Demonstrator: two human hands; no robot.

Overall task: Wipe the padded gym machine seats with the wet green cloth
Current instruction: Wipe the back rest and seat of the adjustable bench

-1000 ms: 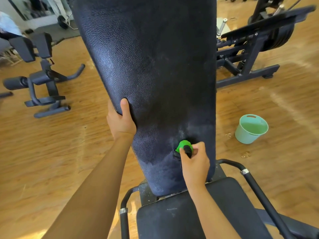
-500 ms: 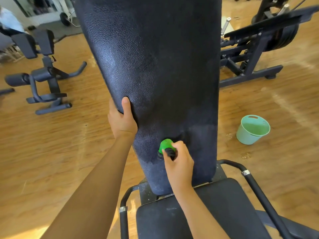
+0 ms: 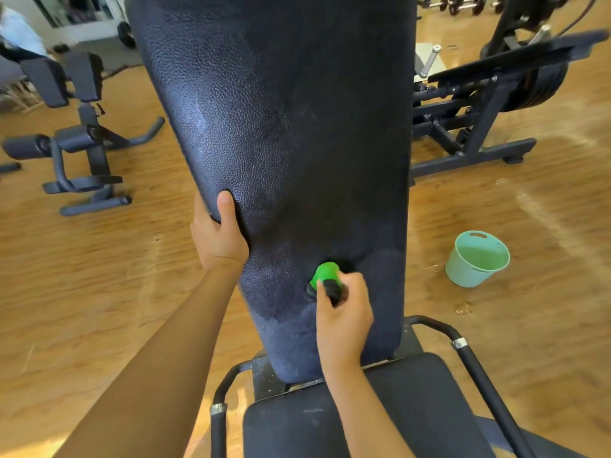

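Since the frame half a second earlier, the right hand [image 3: 344, 315] and the green cloth [image 3: 325, 272] are found shifted slightly rightward across the backrest pad [image 3: 281, 127], farther from the left hand [image 3: 218, 239], which is unchanged in its grip. Wooden floor [image 3: 82, 276] is recorded all round. Backrest pad: black, pebbled, steeply tilted, filling the centre of the view; its surface is darker above the cloth and paler and duller in a band below it. Seat pad [image 3: 413, 408]: black, flat, directly below the backrest, flanked by two black tubular handles [image 3: 478, 375]. A dark weight machine [image 3: 479, 127] is seen at right behind the backrest, and a padded bench machine [image 3: 86, 150] well apart at left. A pale green bucket [image 3: 463, 272] is stood on the floor to the right of the backrest, apart from it. Left hand: curled round the pad's left edge, thumb laid on the front face. Right hand: fingers closed round the bunched cloth, which is pressed against the lower middle of the backrest; a dark piece is also seen in the grip, not identifiable.
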